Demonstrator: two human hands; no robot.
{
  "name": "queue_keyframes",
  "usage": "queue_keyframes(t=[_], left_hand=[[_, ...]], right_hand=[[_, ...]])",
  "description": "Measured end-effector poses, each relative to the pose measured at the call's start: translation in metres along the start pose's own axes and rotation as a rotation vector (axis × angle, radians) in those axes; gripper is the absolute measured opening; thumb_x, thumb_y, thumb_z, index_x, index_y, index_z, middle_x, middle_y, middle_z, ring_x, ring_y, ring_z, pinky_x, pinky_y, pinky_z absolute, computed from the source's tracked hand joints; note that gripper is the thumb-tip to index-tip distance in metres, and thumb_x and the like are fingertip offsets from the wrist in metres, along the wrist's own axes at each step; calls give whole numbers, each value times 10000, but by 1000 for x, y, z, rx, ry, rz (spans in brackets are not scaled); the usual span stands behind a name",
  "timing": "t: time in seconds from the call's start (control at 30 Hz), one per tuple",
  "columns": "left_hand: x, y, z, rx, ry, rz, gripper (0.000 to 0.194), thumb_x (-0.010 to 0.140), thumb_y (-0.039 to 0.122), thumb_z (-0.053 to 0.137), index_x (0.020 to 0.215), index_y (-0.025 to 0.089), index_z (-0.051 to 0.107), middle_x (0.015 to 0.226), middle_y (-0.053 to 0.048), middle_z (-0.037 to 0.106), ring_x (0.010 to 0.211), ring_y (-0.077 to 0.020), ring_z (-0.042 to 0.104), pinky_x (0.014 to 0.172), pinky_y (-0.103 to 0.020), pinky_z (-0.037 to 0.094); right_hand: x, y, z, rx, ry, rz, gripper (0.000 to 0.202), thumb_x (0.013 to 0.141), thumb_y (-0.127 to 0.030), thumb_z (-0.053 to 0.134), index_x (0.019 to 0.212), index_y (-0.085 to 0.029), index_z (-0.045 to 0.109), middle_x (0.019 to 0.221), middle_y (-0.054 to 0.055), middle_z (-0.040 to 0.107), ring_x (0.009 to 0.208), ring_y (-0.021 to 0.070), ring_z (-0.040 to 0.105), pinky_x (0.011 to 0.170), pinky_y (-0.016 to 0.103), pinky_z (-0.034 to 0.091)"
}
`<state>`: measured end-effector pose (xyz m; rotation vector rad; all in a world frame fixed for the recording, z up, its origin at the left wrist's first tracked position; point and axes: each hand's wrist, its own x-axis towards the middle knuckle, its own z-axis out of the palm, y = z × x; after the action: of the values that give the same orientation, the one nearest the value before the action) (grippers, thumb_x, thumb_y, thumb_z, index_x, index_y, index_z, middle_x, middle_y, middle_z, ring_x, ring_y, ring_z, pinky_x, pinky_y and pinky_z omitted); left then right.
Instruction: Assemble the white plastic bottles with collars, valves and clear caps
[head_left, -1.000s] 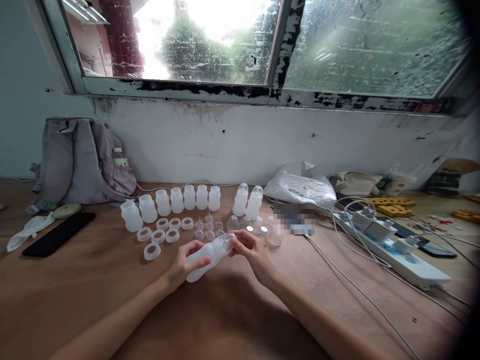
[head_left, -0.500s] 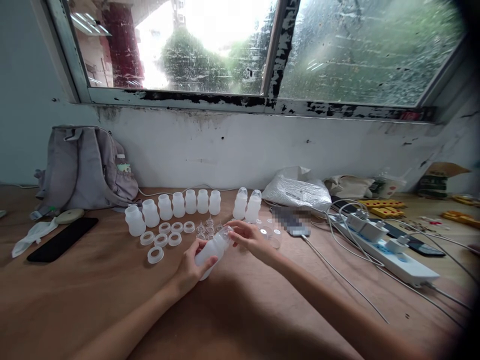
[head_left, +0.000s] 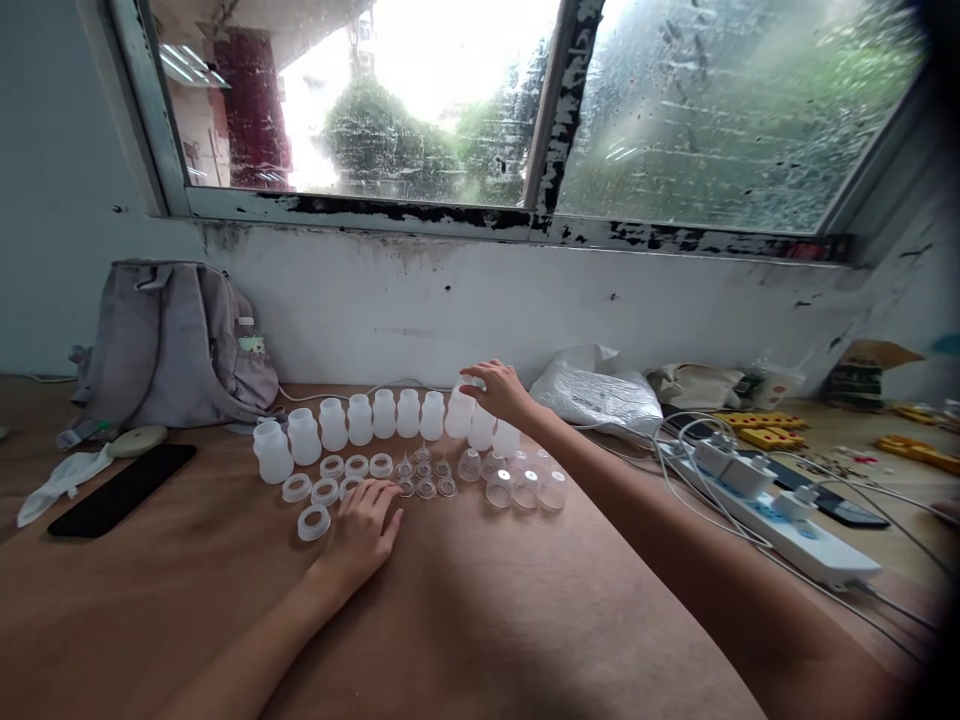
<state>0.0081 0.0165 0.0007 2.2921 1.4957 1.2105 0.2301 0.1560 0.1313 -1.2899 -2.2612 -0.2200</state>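
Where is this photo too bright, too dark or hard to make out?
In the head view, the window's left pane partly burns out to white; also in the head view, a soft shadow dims the table at bottom centre, the picture's right corners fall to black, and the clear domed covers look faint.

Bare left hand (head_left: 364, 530) lies palm down, thumb apart; left forearm (head_left: 277, 632) slants inward. Bare right hand (head_left: 504, 392) sits farther forward, fingers curled, right arm (head_left: 645, 525) outstretched.

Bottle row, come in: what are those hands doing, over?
Right hand at top of milky bottle, grip unclear. Bottle upright. Left hand palm down by white rings. Right arm and hand hide neighbouring bottles' tops.
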Motion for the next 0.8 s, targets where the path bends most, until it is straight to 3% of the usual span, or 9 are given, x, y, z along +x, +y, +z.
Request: queue_keyframes(t=[0.17,0.33,0.57,0.7,0.8], left_hand=[[-1,4,-2,-53,0,17,193,788,251,457,879,236,626,862,-68,613,857,-252,511,790,-383,361],[-3,6,0,13,-19,43,208,794,240,445,907,234,620,855,-68,619,854,-250,518,777,-378,371],[-1,-15,7,371,0,10,333,790,278,450,1101,185,526,1114,-114,551,1047,-282,442,906,-435,281],[1,-27,7,546,50,-38,382,805,292,419,1149,147,498,1175,-124,518,1112,-283,405,943,-454,243],[2,-30,6,624,45,-54,370,821,264,383,1152,149,502,1192,-105,519,1128,-270,400,948,-447,249]], right_hand=[[9,13,31,-105,-121,53,278,831,-285,474,1073,-187,572,1043,91,611,1028,235,448,797,349,299],[11,19,43,-126,-128,99,342,845,-274,445,1174,-185,473,1009,102,620,1031,236,460,797,355,284],[12,24,43,-159,-123,83,282,835,-278,460,1090,-175,519,1025,113,611,1081,257,416,847,417,256],[3,17,38,-184,14,27,331,838,-237,437,1164,-188,471,1225,116,483,1173,285,313,889,460,238],[-19,-5,35,-66,196,-85,304,854,-203,388,1143,-179,478,1187,104,504,1142,247,357,909,401,269]])
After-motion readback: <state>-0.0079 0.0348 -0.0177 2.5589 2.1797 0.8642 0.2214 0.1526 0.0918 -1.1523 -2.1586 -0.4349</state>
